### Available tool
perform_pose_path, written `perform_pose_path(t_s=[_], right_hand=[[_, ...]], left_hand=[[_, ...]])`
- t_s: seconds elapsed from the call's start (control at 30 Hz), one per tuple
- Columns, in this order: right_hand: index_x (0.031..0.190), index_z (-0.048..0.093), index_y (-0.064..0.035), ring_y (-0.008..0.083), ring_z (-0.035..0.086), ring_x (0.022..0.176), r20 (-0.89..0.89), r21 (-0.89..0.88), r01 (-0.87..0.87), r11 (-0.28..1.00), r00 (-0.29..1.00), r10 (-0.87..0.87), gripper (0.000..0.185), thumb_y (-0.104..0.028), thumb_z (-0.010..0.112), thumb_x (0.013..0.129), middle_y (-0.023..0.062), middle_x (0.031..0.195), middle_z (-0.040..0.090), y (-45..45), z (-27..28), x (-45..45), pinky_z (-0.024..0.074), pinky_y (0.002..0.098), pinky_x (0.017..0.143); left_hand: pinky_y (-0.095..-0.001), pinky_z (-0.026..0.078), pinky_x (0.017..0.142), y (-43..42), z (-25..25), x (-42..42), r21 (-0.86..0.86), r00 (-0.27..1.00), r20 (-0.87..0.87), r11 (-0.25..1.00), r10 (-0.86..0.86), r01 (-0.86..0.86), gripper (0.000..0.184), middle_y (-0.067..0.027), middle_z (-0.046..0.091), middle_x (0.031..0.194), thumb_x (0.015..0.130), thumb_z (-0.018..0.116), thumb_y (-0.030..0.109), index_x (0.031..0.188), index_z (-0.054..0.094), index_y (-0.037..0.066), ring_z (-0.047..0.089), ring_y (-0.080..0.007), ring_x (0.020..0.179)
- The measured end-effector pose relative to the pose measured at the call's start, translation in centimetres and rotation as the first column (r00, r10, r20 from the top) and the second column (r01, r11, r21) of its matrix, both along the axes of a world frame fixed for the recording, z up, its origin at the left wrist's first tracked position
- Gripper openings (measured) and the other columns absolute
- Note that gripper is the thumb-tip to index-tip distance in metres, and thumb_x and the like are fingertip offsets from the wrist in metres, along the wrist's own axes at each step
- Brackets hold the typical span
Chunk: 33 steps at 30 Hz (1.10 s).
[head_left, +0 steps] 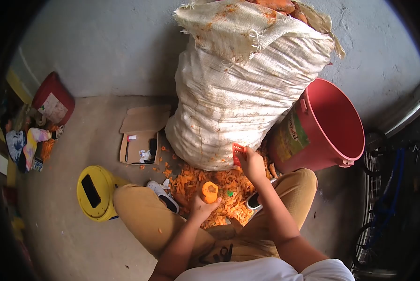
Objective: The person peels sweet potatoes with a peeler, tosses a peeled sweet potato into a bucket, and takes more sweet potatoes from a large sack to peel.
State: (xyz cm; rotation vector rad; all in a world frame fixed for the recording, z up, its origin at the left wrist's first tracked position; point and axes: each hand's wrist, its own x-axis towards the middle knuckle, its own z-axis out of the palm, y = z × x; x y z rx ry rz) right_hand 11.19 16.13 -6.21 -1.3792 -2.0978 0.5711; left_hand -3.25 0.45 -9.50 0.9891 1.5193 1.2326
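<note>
My left hand (202, 208) is wrapped round a thick, peeled orange carrot (210, 191), its blunt end with a darker middle turned up toward me. In my right hand (253, 165) is a red plastic peeler (238, 152) with rows of small holes, held up in front of the sack and apart from the carrot. Below both hands, a heap of orange peelings (232, 206) covers the floor between my shoes. The peeler's blade cannot be made out.
A tall white woven sack (233, 93), orange vegetables (275, 5) at its mouth, stands ahead. On the right leans a red bucket (289, 140). To the left are an open cardboard box (134, 154) and a yellow bucket (108, 201) with a black phone (91, 191) on top.
</note>
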Motion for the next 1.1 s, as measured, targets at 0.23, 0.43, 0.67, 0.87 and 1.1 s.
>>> perform_pose_path(t_s=[0.23,0.43,0.67,0.87,1.1], right_hand=[[0.085,0.049,0.0018,0.019,0.046,0.048,-0.552,-0.186,-0.125,0.975,0.834,0.002,0.023,-0.021,0.054,0.082,0.0127,0.056,0.049,-1.9,0.5,-2.1,0.039,0.031,0.048],[0.091,0.051,-0.001,0.0091,0.046,0.055,-0.68,-0.471,-0.131,0.872,0.684,-0.264,0.022,-0.022,0.048,0.086,0.0013,0.068,0.054,-1.9,1.8,-1.5,0.0404,0.0231,0.052],[0.087,0.051,-0.004,0.0089,0.044,0.053,-0.684,-0.652,-0.159,0.741,0.545,-0.485,0.021,-0.023,0.043,0.088,0.0001,0.066,0.05,-4.3,1.5,-4.0,0.0381,0.022,0.048],[0.092,0.051,-0.0022,0.0097,0.048,0.063,-0.713,-0.694,-0.263,0.67,0.379,-0.59,0.026,-0.025,0.039,0.09,0.0015,0.075,0.053,-4.2,0.4,-4.1,0.0411,0.0228,0.059],[0.1,0.049,-0.0001,0.0122,0.052,0.075,-0.674,-0.737,-0.293,0.609,0.391,-0.627,0.031,-0.027,0.038,0.09,0.0045,0.087,0.055,-4.8,-1.9,-1.3,0.0423,0.0258,0.067]], left_hand=[[-0.0264,0.042,0.07,0.0,0.2,0.3,0.002,1.0,0.006,1.0,0.015,-0.015,0.036,-0.0038,0.054,0.085,0.065,0.07,0.011,0.093,0.049,0.001,0.052,-0.0138,0.077],[-0.0266,0.044,0.063,-0.1,-2.9,0.0,-0.038,0.981,0.19,0.999,0.046,-0.04,0.03,-0.0029,0.056,0.075,0.064,0.069,0.01,0.088,0.051,0.003,0.054,-0.0132,0.068],[-0.0261,0.042,0.057,0.0,-1.4,0.2,-0.11,0.783,0.622,0.989,-0.01,0.1,0.027,-0.0029,0.052,0.072,0.069,0.065,0.008,0.089,0.048,0.004,0.051,-0.0128,0.064],[-0.0259,0.035,0.054,0.2,-0.3,-0.2,0.034,0.184,0.981,0.983,-0.067,0.179,0.041,-0.0034,0.044,0.071,0.078,0.052,0.042,0.092,0.045,0.004,0.042,-0.0124,0.06],[-0.027,0.035,0.051,0.8,-0.1,-0.7,-0.038,0.246,0.969,0.998,0.026,0.045,0.053,-0.0051,0.045,0.064,0.077,0.039,0.058,0.084,0.046,0.006,0.043,-0.0155,0.058]])
